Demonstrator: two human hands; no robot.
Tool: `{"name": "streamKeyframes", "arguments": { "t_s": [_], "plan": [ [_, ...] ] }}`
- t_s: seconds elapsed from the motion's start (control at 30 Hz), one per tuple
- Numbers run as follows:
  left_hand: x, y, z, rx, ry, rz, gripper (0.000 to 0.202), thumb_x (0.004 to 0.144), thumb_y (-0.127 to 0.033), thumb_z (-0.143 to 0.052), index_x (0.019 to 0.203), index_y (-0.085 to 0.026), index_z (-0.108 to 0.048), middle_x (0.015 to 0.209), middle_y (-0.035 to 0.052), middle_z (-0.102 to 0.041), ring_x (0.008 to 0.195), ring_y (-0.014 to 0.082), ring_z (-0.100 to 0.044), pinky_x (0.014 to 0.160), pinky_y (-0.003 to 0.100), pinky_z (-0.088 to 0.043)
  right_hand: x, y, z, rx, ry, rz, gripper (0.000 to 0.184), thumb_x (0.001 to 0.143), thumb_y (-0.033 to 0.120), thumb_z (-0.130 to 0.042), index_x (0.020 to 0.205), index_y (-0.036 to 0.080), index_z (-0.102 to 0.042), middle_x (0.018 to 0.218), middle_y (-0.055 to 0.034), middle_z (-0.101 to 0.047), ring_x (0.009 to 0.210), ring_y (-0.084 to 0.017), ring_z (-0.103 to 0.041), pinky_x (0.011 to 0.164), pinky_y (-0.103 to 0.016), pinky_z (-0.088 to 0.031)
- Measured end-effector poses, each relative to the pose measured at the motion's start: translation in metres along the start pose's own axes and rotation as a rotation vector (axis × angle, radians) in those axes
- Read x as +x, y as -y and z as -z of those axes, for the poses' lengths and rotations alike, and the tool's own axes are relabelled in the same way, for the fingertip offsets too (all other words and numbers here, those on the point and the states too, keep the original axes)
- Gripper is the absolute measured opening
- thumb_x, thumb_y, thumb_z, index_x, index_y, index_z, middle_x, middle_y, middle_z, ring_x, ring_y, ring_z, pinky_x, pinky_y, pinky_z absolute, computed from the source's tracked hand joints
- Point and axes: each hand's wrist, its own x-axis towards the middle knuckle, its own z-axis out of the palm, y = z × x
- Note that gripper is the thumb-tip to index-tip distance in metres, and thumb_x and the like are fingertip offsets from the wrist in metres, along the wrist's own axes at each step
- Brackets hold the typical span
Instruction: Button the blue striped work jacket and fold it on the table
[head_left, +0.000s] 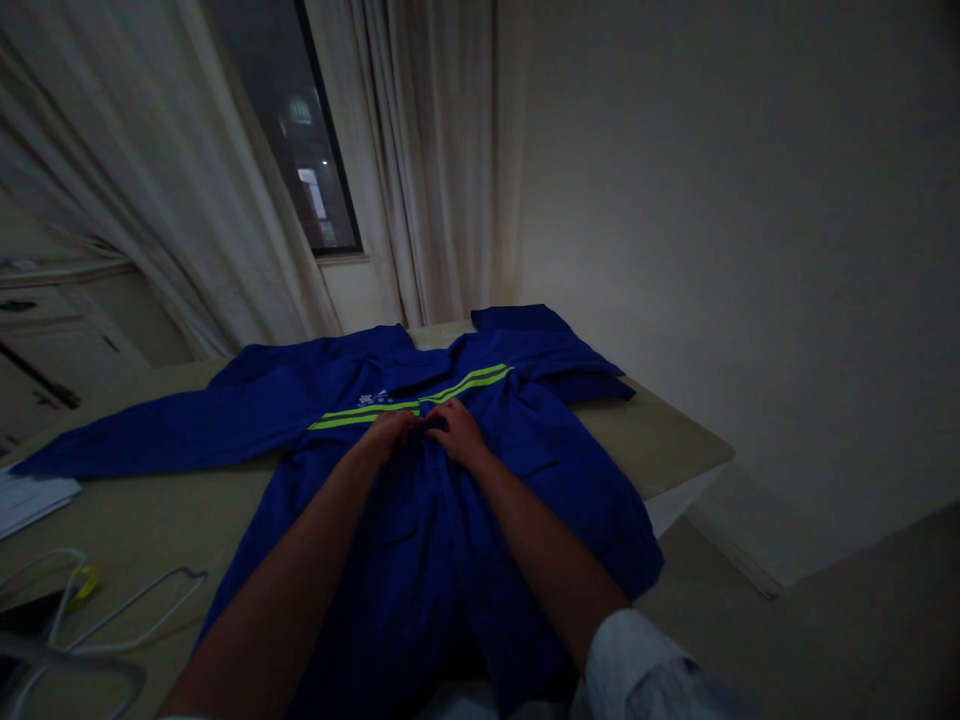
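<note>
Closely, left hand (pixel 390 430), right hand (pixel 457 432), pinching jacket (pixel 439 545)

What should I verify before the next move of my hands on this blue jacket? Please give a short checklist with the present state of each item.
1. The blue jacket lies front up on the table: ok.
2. The left hand and right hand both rest on the front, just below the yellow stripe: ok.
3. Both sleeves spread flat: not ok. The straight sleeve is fine, the bunched sleeve is not.
4. Front closed under the hands: cannot tell, too dark.
5. The white hanger lies on the table beside the jacket: ok.
</note>
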Motion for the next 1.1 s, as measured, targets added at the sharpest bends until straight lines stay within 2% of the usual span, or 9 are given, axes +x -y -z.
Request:
{"name": "streamKeyframes", "arguments": {
  "t_s": [0.13, 0.23, 0.37, 0.53, 0.67, 0.83, 1.1],
  "plan": [
    [0.002, 0.001, -0.003, -0.010, -0.018, 0.033, 0.028, 0.052, -0.022, -0.081, 0.073, -0.018, -0.062, 0.051, -0.0060, -0.054, 0.046, 0.0097, -0.045, 0.048, 0.023, -0.033, -0.003, 0.002, 0.000, -0.096, -0.008, 0.011, 0.015, 0.085, 0.017, -0.078, 0.097, 0.023, -0.074, 0.104, -0.0010, -0.055, 0.096, -0.016, -0.060, 0.090, -0.029, -0.048],
    [0.004, 0.002, -0.005, -0.012, -0.038, 0.051, 0.035, 0.051, -0.018, -0.081, 0.081, -0.018, -0.062, 0.056, -0.0051, -0.059, 0.047, 0.0105, -0.049, 0.049, 0.023, -0.035, -0.006, 0.008, 0.004, -0.172, 0.018, 0.018, 0.015, 0.088, 0.020, -0.076, 0.102, 0.024, -0.073, 0.109, -0.0016, -0.055, 0.098, -0.016, -0.061, 0.090, -0.028, -0.049],
    [0.003, 0.003, -0.006, -0.014, -0.042, 0.050, 0.033, 0.052, -0.019, -0.083, 0.077, -0.018, -0.062, 0.056, -0.0049, -0.059, 0.047, 0.0100, -0.048, 0.049, 0.023, -0.036, -0.011, 0.022, 0.012, -0.351, 0.082, 0.063, 0.017, 0.094, 0.025, -0.069, 0.111, 0.027, -0.069, 0.119, -0.0028, -0.056, 0.096, -0.017, -0.063, 0.085, -0.028, -0.051],
    [0.001, 0.001, -0.008, 0.000, -0.050, 0.039, 0.020, 0.060, -0.025, -0.079, 0.069, -0.017, -0.063, 0.057, -0.0014, -0.061, 0.046, 0.0100, -0.047, 0.048, 0.023, -0.035, -0.015, 0.032, 0.016, -0.506, 0.119, 0.106, 0.019, 0.095, 0.026, -0.063, 0.114, 0.026, -0.066, 0.123, -0.0057, -0.058, 0.092, -0.019, -0.066, 0.075, -0.029, -0.052],
    [0.000, 0.002, -0.009, 0.024, -0.051, 0.019, 0.017, 0.060, -0.025, -0.078, 0.065, -0.016, -0.065, 0.057, -0.0004, -0.061, 0.047, 0.0103, -0.047, 0.047, 0.023, -0.034, -0.015, 0.030, 0.012, -0.516, 0.095, 0.104, 0.018, 0.095, 0.029, -0.062, 0.112, 0.024, -0.065, 0.121, -0.0077, -0.059, 0.098, -0.021, -0.066, 0.080, -0.030, -0.053],
    [-0.001, 0.004, -0.009, 0.034, -0.032, -0.014, 0.018, 0.060, -0.028, -0.079, 0.067, -0.015, -0.068, 0.064, 0.0028, -0.066, 0.049, 0.0110, -0.051, 0.047, 0.023, -0.036, -0.014, 0.026, 0.008, -0.496, 0.083, 0.057, 0.021, 0.094, 0.034, -0.062, 0.112, 0.024, -0.065, 0.120, -0.0075, -0.059, 0.094, -0.021, -0.067, 0.079, -0.032, -0.053],
    [-0.002, 0.003, -0.009, 0.075, -0.054, -0.029, 0.014, 0.062, -0.023, -0.077, 0.064, -0.016, -0.064, 0.060, 0.0007, -0.063, 0.048, 0.0109, -0.050, 0.047, 0.023, -0.037, -0.013, 0.025, 0.010, -0.446, 0.126, 0.118, 0.023, 0.092, 0.025, -0.059, 0.113, 0.026, -0.068, 0.119, -0.0052, -0.060, 0.092, -0.018, -0.065, 0.080, -0.028, -0.051]
  ]
}}
